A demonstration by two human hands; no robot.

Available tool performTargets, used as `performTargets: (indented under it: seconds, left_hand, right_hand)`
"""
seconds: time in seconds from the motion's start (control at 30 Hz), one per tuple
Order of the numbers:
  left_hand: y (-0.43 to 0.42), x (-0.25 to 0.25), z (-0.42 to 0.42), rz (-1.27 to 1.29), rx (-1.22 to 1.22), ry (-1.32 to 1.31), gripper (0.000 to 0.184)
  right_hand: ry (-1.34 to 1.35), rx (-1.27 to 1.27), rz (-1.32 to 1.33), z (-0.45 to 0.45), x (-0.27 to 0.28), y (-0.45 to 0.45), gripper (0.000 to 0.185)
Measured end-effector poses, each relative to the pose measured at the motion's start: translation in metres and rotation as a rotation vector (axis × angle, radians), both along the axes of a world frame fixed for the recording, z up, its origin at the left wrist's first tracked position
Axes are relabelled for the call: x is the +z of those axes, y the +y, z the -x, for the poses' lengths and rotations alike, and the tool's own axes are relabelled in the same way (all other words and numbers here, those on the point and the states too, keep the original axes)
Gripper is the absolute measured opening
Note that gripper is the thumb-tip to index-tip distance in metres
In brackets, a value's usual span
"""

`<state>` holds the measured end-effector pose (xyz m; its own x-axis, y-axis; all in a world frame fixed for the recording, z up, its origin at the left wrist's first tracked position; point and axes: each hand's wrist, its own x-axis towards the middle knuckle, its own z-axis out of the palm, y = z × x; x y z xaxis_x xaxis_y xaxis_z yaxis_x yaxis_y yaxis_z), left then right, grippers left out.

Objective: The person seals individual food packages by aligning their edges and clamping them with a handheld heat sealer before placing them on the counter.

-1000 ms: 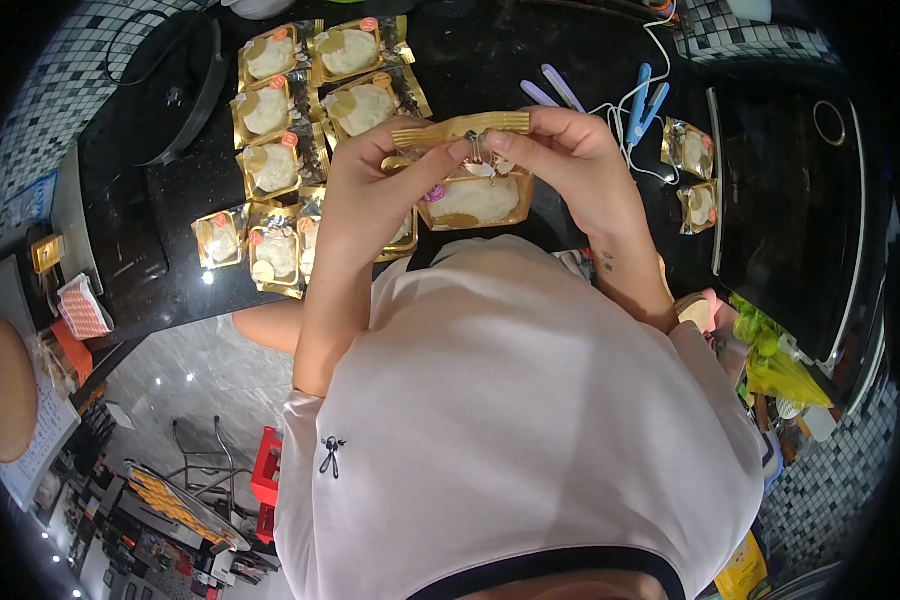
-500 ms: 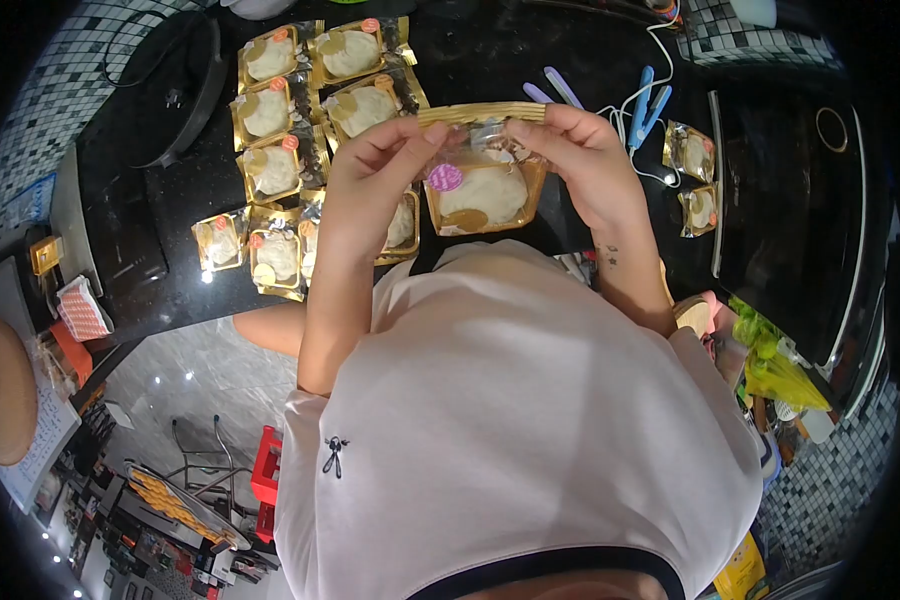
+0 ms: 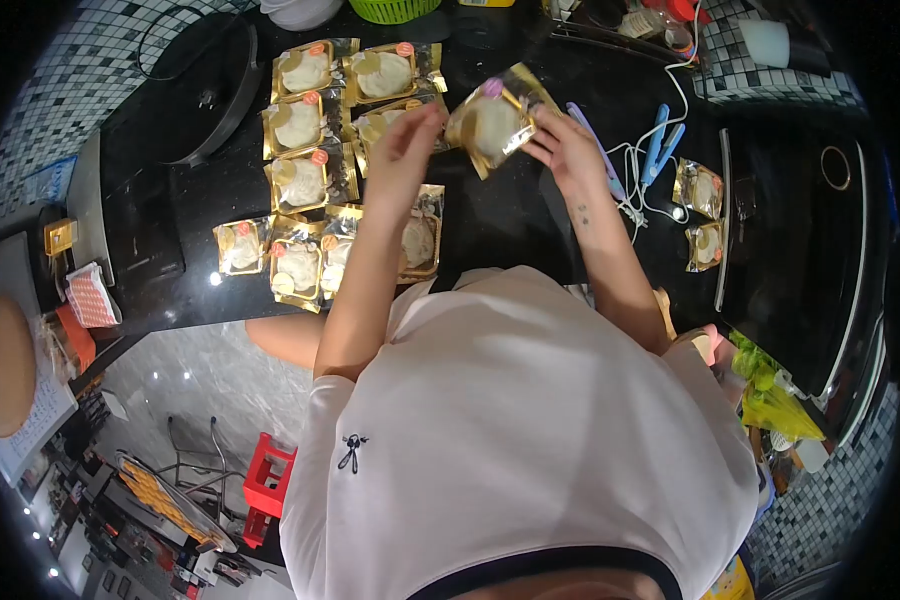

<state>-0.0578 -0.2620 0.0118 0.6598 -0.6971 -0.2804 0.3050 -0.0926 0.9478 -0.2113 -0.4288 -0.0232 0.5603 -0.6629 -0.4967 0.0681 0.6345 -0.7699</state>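
My right hand (image 3: 567, 155) grips one edge of a packaged pastry (image 3: 494, 124), a pale round piece in a gold tray inside a clear and gold bag with a purple sticker. The pack is tilted above the black counter. To its left, my left hand (image 3: 402, 160) hovers empty with fingers loosely bent and apart from the pack. Beneath and beside that hand lie several similar packs, such as one with an orange sticker (image 3: 298, 183) and one partly hidden by my left forearm (image 3: 419, 240).
A blue tong-shaped device (image 3: 660, 150) and a lilac one (image 3: 592, 145) lie right of my right hand among white cords (image 3: 635, 185). Two smaller packs (image 3: 699, 190) sit farther right. A dark round pan (image 3: 205, 90) stands left; a green basket (image 3: 394, 8) is at the back.
My left hand has let go of the pack's top edge. My right hand has carried the pack up and away from my body, tilting it. The view has shifted slightly.
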Motion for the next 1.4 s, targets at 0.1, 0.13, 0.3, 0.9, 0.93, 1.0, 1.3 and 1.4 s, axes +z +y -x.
performTargets:
  seconds: [0.1,0.13,0.3,0.9,0.93,1.0,1.3,1.4]
  left_hand:
    - [0.036,0.011,-0.017,-0.027,0.121,-0.081,0.033]
    - [0.050,0.018,-0.021,-0.055,0.175,-0.099,0.032]
    - [0.108,0.027,-0.021,-0.105,0.347,-0.090,0.027]
    - [0.081,-0.032,-0.016,-0.863,-0.361,-1.279,0.022]
    - [0.081,-0.031,-0.017,-0.861,-0.374,-1.278,0.022]
    - [0.082,-0.038,-0.021,-0.812,-0.394,-1.214,0.023]
    - [0.089,-0.035,-0.008,-0.470,-0.262,-0.666,0.019]
    - [0.096,-0.033,0.000,-0.299,-0.199,-0.532,0.015]
  right_hand:
    - [-0.075,-0.281,-0.068,-0.035,-0.031,-0.014,0.022]
    - [-0.102,-0.349,-0.087,-0.047,-0.041,-0.020,0.023]
    - [-0.062,-0.360,-0.169,-0.083,-0.055,-0.032,0.023]
    - [-0.250,-0.269,-0.368,-0.035,-0.045,-0.008,0.037]
    - [-0.271,-0.303,-0.376,-0.038,-0.043,-0.012,0.038]
    - [-0.315,-0.349,-0.415,-0.040,-0.044,-0.014,0.043]
    - [0.148,0.530,0.212,0.011,-0.027,0.096,0.034]
    - [0.118,0.438,0.276,0.014,-0.027,0.108,0.025]
